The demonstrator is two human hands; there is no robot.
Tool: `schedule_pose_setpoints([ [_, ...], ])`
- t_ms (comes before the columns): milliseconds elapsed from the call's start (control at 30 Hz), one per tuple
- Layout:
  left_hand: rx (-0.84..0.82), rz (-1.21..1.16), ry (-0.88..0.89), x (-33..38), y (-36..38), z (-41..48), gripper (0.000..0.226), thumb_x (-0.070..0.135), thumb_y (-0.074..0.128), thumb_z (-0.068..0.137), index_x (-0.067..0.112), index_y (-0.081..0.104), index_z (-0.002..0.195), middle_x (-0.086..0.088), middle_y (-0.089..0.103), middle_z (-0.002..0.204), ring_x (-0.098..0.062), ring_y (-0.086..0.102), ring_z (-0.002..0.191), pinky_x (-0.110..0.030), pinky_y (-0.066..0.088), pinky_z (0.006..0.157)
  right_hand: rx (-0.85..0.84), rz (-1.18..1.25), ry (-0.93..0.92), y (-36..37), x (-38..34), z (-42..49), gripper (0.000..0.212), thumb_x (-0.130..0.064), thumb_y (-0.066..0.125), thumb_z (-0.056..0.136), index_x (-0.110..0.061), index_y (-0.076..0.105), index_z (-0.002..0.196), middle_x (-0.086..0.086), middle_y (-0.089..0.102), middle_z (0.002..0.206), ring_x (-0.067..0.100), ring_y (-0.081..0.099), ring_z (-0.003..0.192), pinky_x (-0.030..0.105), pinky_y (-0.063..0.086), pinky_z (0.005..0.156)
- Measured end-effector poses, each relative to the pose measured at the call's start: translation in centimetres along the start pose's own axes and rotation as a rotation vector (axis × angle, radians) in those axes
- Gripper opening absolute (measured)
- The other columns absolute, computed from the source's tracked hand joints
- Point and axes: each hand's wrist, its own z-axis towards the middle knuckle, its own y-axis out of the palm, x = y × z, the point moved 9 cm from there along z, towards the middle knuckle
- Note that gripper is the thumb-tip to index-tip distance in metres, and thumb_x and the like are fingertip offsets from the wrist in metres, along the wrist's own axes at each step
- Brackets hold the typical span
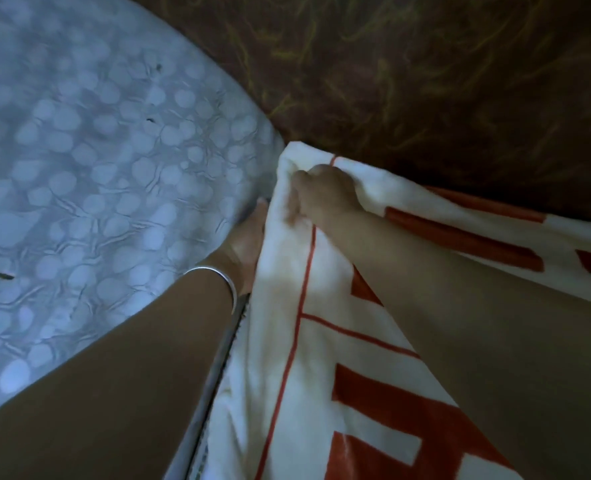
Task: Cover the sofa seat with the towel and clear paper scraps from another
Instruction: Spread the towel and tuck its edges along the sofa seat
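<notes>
We have the towel (322, 341) spread over the seat under our right forearm, and our right hand (322, 195) is clenched on its far corner to push it toward the brown backrest (408, 81). Our left hand (249, 237) slips, fingers straight, into the gap beside that corner, likely tucking the edge against the blue-patterned seat (89, 161).

A white-and-red towel (322, 341) lies spread over the sofa seat (214, 368).

White towel (280, 341) with orange-red stripes; pale blue spotted cover (79, 168); brown swirled backrest (425, 81).
</notes>
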Motion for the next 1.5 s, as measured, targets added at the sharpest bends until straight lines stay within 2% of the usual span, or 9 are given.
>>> schedule_pose_setpoints([
  [133, -0.056, 0.054, -0.044, 0.1, 0.6, -1.9, 0.057, 0.057, 0.047, 0.087, 0.012, 0.062, 0.118, -0.014, 0.071, 0.108, -0.029, 0.067, 0.102, -0.042, 0.052, 0.095, 0.130, -0.127, -0.142, 0.6, -0.4, -0.3, 0.033, -0.015, 0.040, 0.097, -0.003, 0.062, 0.118, 0.016, 0.061, 0.124, 0.028, 0.054, 0.119, 0.033, 0.042, 0.103],
  [300, 0.071, 0.085, 0.035, 2.0, -0.3, -2.8, 0.016, 0.016, 0.046, 0.095, 0.011, 0.061, 0.100, -0.008, 0.069, 0.074, -0.018, 0.067, 0.058, -0.027, 0.056, 0.056, 0.322, -0.422, -0.353, 0.0, -1.8, -1.6, 0.039, -0.017, 0.042, 0.094, -0.022, 0.058, 0.129, -0.001, 0.051, 0.137, 0.022, 0.038, 0.131, 0.033, 0.023, 0.110],
  [567, 0.153, 0.456, 0.164, 3.5, 0.0, -3.9, 0.012, 0.011, 0.053, 0.089, 0.006, 0.064, 0.089, -0.011, 0.061, 0.081, -0.019, 0.054, 0.072, -0.025, 0.042, 0.057, -0.046, -0.789, -0.264, 3.8, 1.0, 1.2, 0.057, -0.037, 0.022, 0.100, -0.026, 0.001, 0.152, -0.011, -0.007, 0.161, 0.015, -0.011, 0.149, 0.040, -0.005, 0.120],
  [733, 0.053, 0.577, -0.107, -1.0, -1.7, -7.8, 0.045, 0.005, 0.062, 0.061, 0.001, 0.064, 0.105, -0.022, 0.070, 0.096, -0.032, 0.067, 0.079, -0.034, 0.055, 0.068, 0.005, -0.892, -0.273, 4.3, 0.8, 0.8, 0.059, -0.035, 0.022, 0.100, -0.020, -0.002, 0.153, -0.007, -0.008, 0.161, 0.022, -0.009, 0.149, 0.047, -0.002, 0.120],
  [833, 0.104, 0.575, -0.093, -2.9, -2.8, -9.9, 0.030, 0.007, 0.067, 0.069, 0.011, 0.062, 0.098, -0.014, 0.071, 0.093, -0.032, 0.068, 0.083, -0.045, 0.056, 0.079, 0.060, -0.971, -0.281, 4.3, -0.5, -0.9, 0.061, -0.028, 0.027, 0.099, -0.013, 0.002, 0.152, 0.002, -0.002, 0.161, 0.030, -0.006, 0.148, 0.052, 0.001, 0.118],
  [1000, 0.384, 0.719, 0.119, -2.2, -3.6, -13.4, 0.022, 0.026, 0.054, 0.087, 0.020, 0.053, 0.066, 0.006, 0.052, 0.061, -0.017, 0.051, 0.068, -0.021, 0.037, 0.051, -0.023, -0.942, -0.328, 7.3, -0.2, -7.0, 0.064, -0.025, 0.036, 0.097, -0.004, 0.008, 0.151, 0.011, 0.002, 0.160, 0.036, 0.000, 0.146, 0.050, 0.007, 0.116],
  [1067, 0.424, 0.703, 0.086, -3.4, -3.7, -15.1, 0.008, 0.024, 0.058, 0.086, 0.019, 0.059, 0.092, 0.001, 0.060, 0.086, -0.019, 0.057, 0.086, -0.020, 0.043, 0.068, -0.120, -0.987, -0.329, 8.4, 1.4, -7.4, 0.066, -0.030, 0.032, 0.099, -0.008, -0.001, 0.152, 0.009, -0.007, 0.161, 0.035, -0.008, 0.147, 0.050, 0.002, 0.118],
  [1167, 0.468, 0.814, -0.007, -6.9, -4.9, -18.3, 0.053, 0.016, 0.063, 0.077, 0.011, 0.041, 0.125, -0.009, 0.052, 0.125, -0.028, 0.051, 0.117, -0.034, 0.044, 0.095, -0.170, -0.998, -0.299, 7.9, 1.6, -6.0, 0.065, -0.034, 0.033, 0.098, -0.013, 0.004, 0.152, 0.005, -0.002, 0.161, 0.031, -0.005, 0.148, 0.048, 0.005, 0.119],
  [1500, 0.732, 1.070, -0.131, -14.5, -6.5, -26.3, 0.063, 0.015, 0.055, 0.076, 0.023, 0.028, 0.132, -0.004, 0.036, 0.128, -0.026, 0.035, 0.125, -0.039, 0.034, 0.101, -0.108, -1.211, -0.751, 12.9, -1.5, -16.6, 0.048, -0.007, 0.046, 0.088, -0.006, 0.036, 0.136, 0.014, 0.035, 0.142, 0.031, 0.030, 0.133, 0.042, 0.032, 0.105],
])
